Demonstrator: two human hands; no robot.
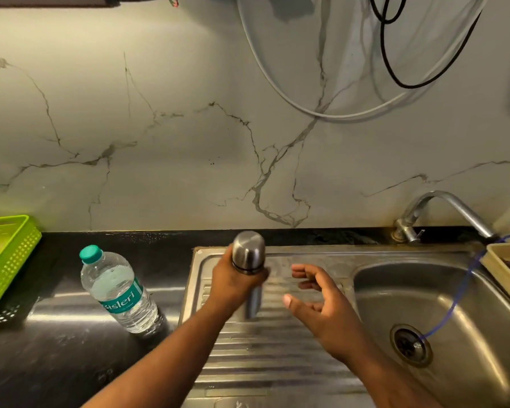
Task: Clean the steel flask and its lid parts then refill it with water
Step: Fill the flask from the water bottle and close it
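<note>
Brushed steel, cylindrical and dome-capped, the flask [248,251] is upright in the left hand [233,284], whose fingers wrap its neck above the ribbed steel drainboard [262,348]. Just right of it, the right hand [321,301] hovers empty, fingers loosely spread. A ridged clear plastic bottle [121,293] stands left on the glossy black counter [56,334], below a veined marble wall [159,142].

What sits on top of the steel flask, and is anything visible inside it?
A domed steel cap sits on the flask, which the left hand grips below the cap. The cap closes it, so the inside is hidden.
</note>
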